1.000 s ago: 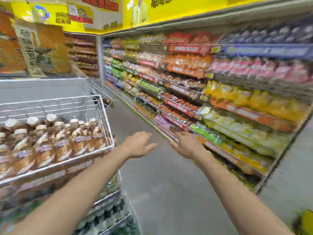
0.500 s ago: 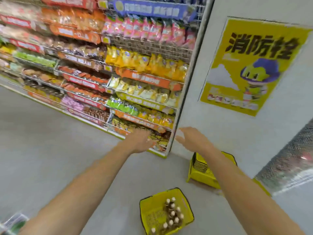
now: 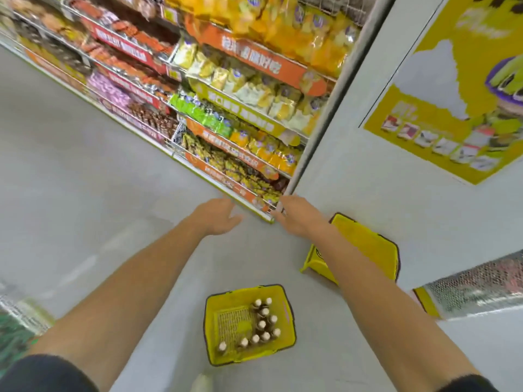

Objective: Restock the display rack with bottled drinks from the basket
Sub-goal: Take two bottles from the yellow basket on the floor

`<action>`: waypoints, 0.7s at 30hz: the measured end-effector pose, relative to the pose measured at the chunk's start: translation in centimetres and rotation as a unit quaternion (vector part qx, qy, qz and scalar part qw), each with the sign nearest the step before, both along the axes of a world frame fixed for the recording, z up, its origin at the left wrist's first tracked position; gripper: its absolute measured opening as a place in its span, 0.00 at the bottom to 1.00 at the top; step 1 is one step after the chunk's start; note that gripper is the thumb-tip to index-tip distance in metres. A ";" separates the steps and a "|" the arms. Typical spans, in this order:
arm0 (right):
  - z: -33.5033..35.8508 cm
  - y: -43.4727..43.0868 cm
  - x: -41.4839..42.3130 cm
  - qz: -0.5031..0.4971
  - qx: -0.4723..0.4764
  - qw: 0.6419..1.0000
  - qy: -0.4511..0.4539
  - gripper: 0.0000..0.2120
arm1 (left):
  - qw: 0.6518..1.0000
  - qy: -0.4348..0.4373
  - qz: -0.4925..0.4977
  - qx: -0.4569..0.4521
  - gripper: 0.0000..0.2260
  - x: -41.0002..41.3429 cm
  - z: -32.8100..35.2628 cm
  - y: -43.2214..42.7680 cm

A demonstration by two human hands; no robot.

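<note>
Where grey floor (image 3: 85,193) spreads, basket (image 3: 210,329) stands.

A yellow, black-rimmed basket (image 3: 210,329) holds brown bottles (image 3: 261,325) with white caps, on a grey floor (image 3: 70,193).

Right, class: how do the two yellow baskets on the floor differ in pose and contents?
The near basket stands upright, mouth up; the far basket is tipped on edge by the wall. The near basket holds bottles along one side; the far basket shows none. Both are yellow with dark rims.
</note>
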State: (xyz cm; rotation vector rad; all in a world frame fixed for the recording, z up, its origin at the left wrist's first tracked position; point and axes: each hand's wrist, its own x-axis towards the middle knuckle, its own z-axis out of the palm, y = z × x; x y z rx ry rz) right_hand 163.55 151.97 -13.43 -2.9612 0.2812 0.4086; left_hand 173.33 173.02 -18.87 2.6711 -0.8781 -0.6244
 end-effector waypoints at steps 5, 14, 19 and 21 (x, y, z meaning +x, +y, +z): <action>-8.7 -3.9 2.6 0.064 0.030 0.994 0.081 0.24 | 0.996 0.043 0.078 0.014 0.26 -1.2 -6.7 -0.7; -29.0 -10.0 -2.9 0.140 0.048 0.953 0.264 0.26 | 0.942 0.205 0.261 0.060 0.25 -14.6 -23.6 -2.8; -37.7 -11.6 -8.8 0.159 0.078 0.925 0.335 0.21 | 0.919 0.272 0.281 0.058 0.19 -22.5 -31.8 -4.1; -42.0 -11.9 -9.9 0.159 0.080 0.923 0.342 0.21 | 0.910 0.281 0.297 0.066 0.19 -24.0 -36.0 -4.3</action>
